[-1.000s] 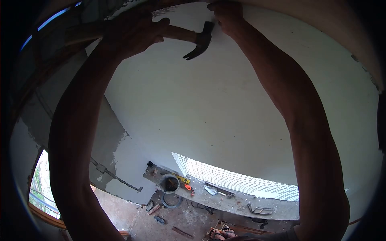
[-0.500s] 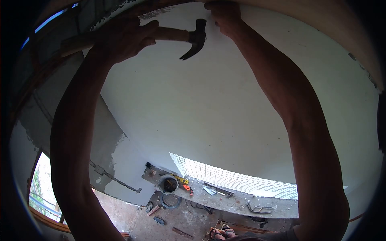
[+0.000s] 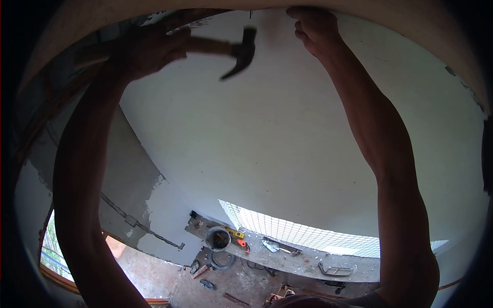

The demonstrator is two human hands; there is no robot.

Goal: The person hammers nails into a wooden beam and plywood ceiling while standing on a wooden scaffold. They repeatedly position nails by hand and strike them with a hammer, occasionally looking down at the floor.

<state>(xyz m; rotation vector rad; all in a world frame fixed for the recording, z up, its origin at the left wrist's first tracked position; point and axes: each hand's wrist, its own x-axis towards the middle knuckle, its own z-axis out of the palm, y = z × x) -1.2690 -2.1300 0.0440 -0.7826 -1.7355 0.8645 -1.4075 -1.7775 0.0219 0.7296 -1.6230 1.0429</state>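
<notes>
My left hand point(image 3: 149, 51) is wrapped round the wooden handle of a claw hammer point(image 3: 242, 51), held up at the upper left with its dark head pointing right and the claw curving down. At the top of the view, right of the hammer head, my right hand point(image 3: 316, 31) is closed near the upper edge of the pale wall point(image 3: 267, 128); whether anything is between its fingers is too dark to tell. A thin dark nail point(image 3: 250, 14) stands at the top edge between the hammer head and my right hand.
Far below, a ledge point(image 3: 308, 261) holds a bucket point(image 3: 218, 238), a yellow level point(image 3: 233, 232), an orange-handled tool point(image 3: 242, 243), a trowel point(image 3: 271, 246) and a metal frame tool point(image 3: 336, 269). Above it is a mesh-covered opening point(image 3: 303, 231). Sandals and a coiled hose point(image 3: 222, 260) lie on the floor.
My right hand has moved right, away from the hammer head, and the nail now shows. The hammer and my left hand have shifted slightly left. The view has shifted a little.
</notes>
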